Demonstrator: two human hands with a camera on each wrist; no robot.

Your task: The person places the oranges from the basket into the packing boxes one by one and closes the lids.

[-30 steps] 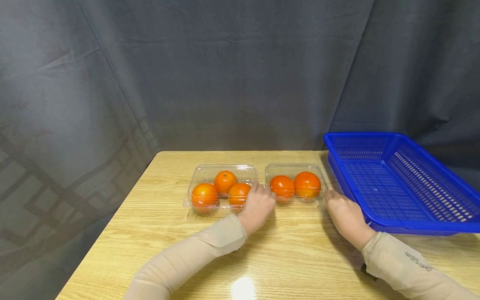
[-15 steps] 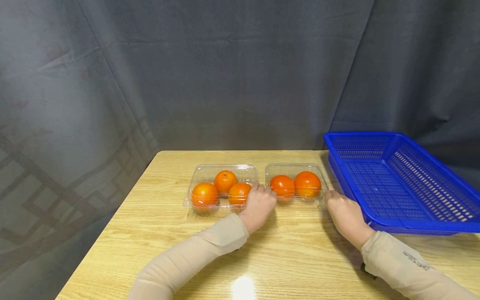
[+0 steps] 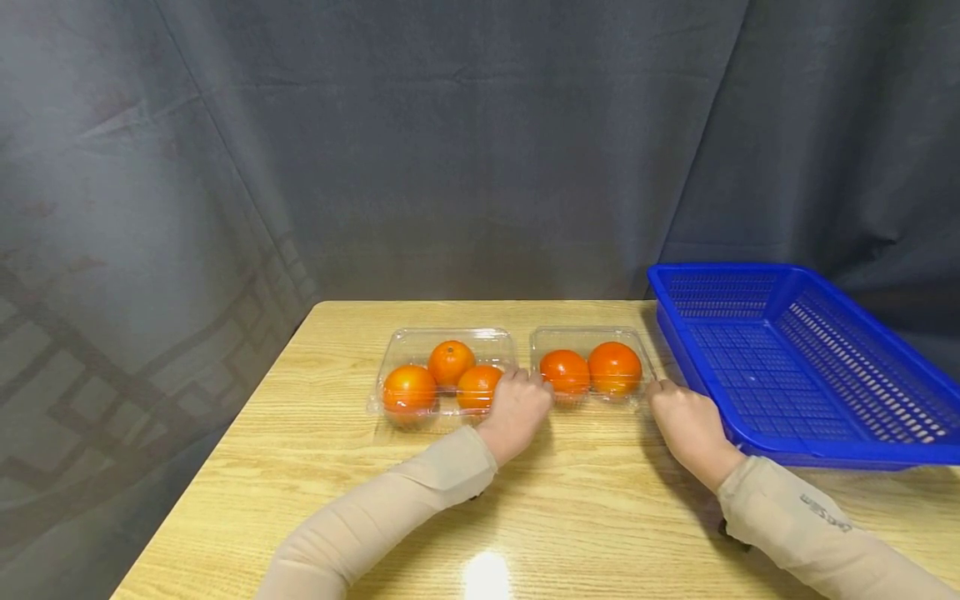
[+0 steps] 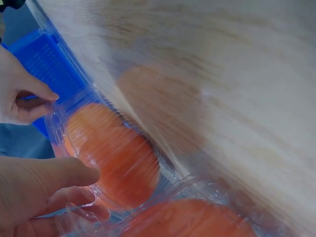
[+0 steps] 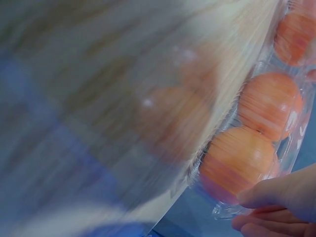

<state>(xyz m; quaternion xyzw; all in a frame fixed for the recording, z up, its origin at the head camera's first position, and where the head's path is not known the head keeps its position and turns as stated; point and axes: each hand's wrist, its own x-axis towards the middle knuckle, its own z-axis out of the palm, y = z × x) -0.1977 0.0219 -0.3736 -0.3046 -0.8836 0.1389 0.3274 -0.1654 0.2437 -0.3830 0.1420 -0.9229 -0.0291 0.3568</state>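
A clear plastic clamshell box (image 3: 551, 336) with two oranges (image 3: 615, 369) lies between my hands. To its left stands another clear clamshell (image 3: 405, 339) with three oranges (image 3: 409, 390). My left hand (image 3: 519, 410) is in the gap between the boxes and grips the front left corner of the two-orange box, fingers curled. In the left wrist view its thumb (image 4: 81, 174) lies against the plastic. At the front right corner of that same box, my right hand (image 3: 692, 432) pinches the edge; its thumb (image 5: 261, 191) and curled fingers show in the right wrist view.
Close to my right hand, a large blue plastic basket (image 3: 686, 358) with slotted walls stands on the right of the wooden table (image 3: 570, 533). A dark grey curtain (image 3: 480, 167) hangs behind the table's far edge.
My right hand and sleeve have shifted very slightly left and turned a little. The left hand, both boxes and the basket stay practically where they were.
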